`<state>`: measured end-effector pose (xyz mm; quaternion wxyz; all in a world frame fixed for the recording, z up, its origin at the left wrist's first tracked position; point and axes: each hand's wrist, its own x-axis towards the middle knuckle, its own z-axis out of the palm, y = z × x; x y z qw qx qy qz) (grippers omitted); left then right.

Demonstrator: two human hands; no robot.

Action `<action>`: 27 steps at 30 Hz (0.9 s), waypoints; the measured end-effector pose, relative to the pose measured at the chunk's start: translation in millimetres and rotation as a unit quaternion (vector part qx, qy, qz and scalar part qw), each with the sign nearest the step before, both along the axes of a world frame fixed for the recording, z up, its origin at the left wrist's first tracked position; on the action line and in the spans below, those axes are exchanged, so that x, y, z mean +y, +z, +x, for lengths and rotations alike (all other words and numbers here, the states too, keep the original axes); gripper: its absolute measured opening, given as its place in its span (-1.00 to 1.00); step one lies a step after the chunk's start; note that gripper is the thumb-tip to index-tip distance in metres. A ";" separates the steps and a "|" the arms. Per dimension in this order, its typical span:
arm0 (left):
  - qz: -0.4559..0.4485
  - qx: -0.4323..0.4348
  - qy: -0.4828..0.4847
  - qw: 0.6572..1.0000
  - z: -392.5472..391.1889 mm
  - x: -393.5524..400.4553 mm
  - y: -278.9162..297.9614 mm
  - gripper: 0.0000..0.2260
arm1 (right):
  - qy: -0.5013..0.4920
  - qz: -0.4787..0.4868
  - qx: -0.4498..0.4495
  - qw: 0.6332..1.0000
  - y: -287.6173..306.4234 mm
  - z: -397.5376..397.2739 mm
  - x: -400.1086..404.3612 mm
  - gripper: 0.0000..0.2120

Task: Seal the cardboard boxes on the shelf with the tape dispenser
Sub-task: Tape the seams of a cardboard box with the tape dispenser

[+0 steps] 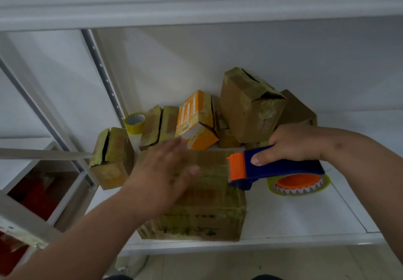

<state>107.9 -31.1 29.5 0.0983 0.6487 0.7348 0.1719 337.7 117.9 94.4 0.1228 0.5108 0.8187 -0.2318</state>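
At the far left of the white shelf (305,214), a small taped box (112,158) stands upright, just left of the large cardboard box (202,212) at the shelf's front edge. Behind that small box, a spare roll of yellow tape (134,123) sits near the shelf's upright post. The left hand (162,176) is blurred, its grip wide with fingers spread flat over the top of the large box; whether it touches the cardboard cannot be told. Behind the large box lies a pile: a flat taped box (158,125), an orange box (196,120) tilted on it, and a taller brown box (248,105) leaning to their right. The right hand (293,143) has its grip closed around the blue handle of the tape dispenser (274,167), whose orange front end meets the right edge of the large box's top. Its tape roll hangs to the right of the large box.
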 end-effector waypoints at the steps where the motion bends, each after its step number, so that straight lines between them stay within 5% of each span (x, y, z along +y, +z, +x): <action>1: -0.050 0.055 -0.039 0.996 10.0 2.8 -4.2 -0.16 | 0.004 0.002 -0.001 1.000 1.2 0.0 -1.1 -0.51; 8: -0.176 0.178 -0.118 0.961 21.6 13.7 -28.3 0.13 | 0.041 0.018 -0.012 0.999 2.4 2.9 1.4 -0.48; 14: -0.184 0.182 -0.124 0.958 19.7 15.7 -30.3 0.04 | 0.032 -0.058 0.038 0.997 -4.3 22.3 4.8 -0.41; 20: -0.185 0.179 -0.118 0.959 19.3 16.9 -32.7 0.02 | 0.011 -0.036 0.068 0.997 4.2 48.6 15.7 -0.43; 27: -0.173 0.186 -0.128 0.959 20.6 15.6 -31.4 -0.20 | 0.001 -0.026 0.014 1.000 4.7 53.5 11.3 -0.44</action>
